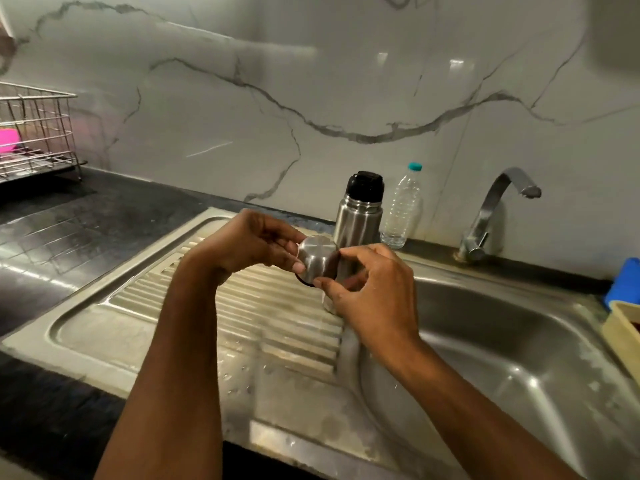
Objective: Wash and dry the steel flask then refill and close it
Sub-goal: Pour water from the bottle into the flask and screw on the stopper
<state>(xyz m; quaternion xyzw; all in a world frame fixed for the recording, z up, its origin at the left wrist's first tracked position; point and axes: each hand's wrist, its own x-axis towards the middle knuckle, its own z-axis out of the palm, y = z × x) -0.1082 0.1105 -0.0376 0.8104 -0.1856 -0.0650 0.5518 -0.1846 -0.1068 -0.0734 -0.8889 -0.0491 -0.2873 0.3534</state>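
Both hands up over the ribbed draining board (277,317), pinching one small steel cup-cap (318,259) between them. Left hand (254,242) fingers curled round its left side, right hand (367,289) thumb and forefinger nipping the rim edge on the right. Cap held flat end up, dark rim or liner underneath, brushed metal, round, smooth. Light, stiff, likely slick if wet; best held across the rim, not the polished top. Just behind: steel flask (358,220) standing upright at the back of the sink (519,341), black inner stopper still on, cylindrical, brushed body. Probably heavier than the cap, rigid; take round mid-body. Beside it, clear plastic bottle (403,209) with teal cap, thin, crushable. Curved steel tap (495,209) to the right, no water visibly running. Dark counter (69,237) left, wire rack (34,133) far left.
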